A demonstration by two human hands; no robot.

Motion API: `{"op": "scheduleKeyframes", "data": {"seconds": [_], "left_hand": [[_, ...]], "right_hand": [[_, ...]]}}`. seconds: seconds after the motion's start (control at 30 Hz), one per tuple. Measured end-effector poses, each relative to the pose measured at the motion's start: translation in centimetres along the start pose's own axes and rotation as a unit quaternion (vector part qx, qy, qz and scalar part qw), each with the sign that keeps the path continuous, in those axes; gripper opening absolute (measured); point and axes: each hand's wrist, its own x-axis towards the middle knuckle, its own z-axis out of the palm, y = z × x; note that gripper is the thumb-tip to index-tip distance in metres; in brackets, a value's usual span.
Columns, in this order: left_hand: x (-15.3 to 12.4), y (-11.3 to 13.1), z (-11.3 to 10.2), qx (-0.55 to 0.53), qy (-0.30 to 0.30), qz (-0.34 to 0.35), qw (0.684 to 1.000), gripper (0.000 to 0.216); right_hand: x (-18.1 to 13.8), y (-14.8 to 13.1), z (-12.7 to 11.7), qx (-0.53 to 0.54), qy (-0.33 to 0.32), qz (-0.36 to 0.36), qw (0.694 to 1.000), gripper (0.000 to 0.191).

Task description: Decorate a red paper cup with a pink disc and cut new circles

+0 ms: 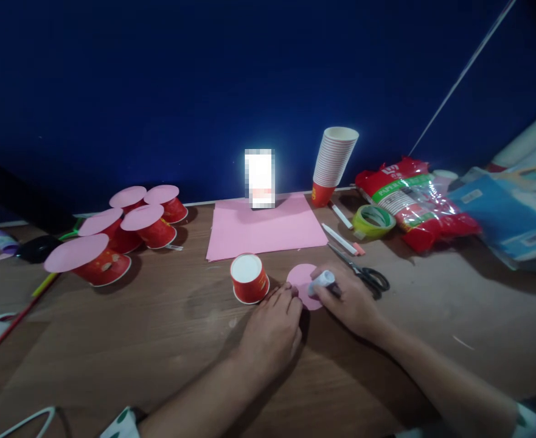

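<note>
A pink paper circle (300, 283) lies flat on the wooden table. My right hand (350, 303) is closed round a whitish glue stick (325, 280), its lower end against the circle's right side. My left hand (274, 322) lies palm down, fingers stretched forward, their tips at the circle's left edge. Just beyond that hand stands an upside-down red paper cup (249, 283) with its white base up. Past the circle are several pink paper sheets (263, 230) in a stack. Black-handled scissors (373, 278) rest beside my right hand, partly hidden by it.
At the left, several upturned red cups (103, 264) carry pink circles on top. A tall stack of paper cups (334, 159) stands at the back, near yellow tape (373, 221), white pens (339, 238) and a red plastic package (416, 204). A bright blurred screen (260, 176) leans against the blue wall.
</note>
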Motion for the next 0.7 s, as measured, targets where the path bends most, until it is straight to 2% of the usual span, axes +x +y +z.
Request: {"op": "scheduleKeyframes", "data": {"seconds": [0.17,0.37,0.53,0.6,0.7], "left_hand": [[-0.1,0.1,0.0,0.002,-0.005,0.003,1.000,0.041],[-0.1,0.2,-0.2,-0.003,-0.004,0.006,1.000,0.042],[0.0,0.1,0.0,0.000,0.012,0.006,1.000,0.044],[0.0,0.1,-0.1,0.001,0.011,0.008,1.000,0.042],[0.1,0.1,0.0,0.003,0.014,0.012,1.000,0.039]], "right_hand": [[0.2,-0.4,0.3,-0.009,-0.084,0.002,0.996,0.007],[-0.1,-0.7,-0.6,-0.001,-0.036,-0.009,0.999,0.011],[-0.4,-0.3,-0.7,0.008,-0.096,-0.053,0.994,0.009],[-0.4,0.0,-1.1,-0.006,-0.067,-0.034,0.997,0.008],[-0.3,0.6,-1.9,0.000,0.031,0.030,0.999,0.005]]}}
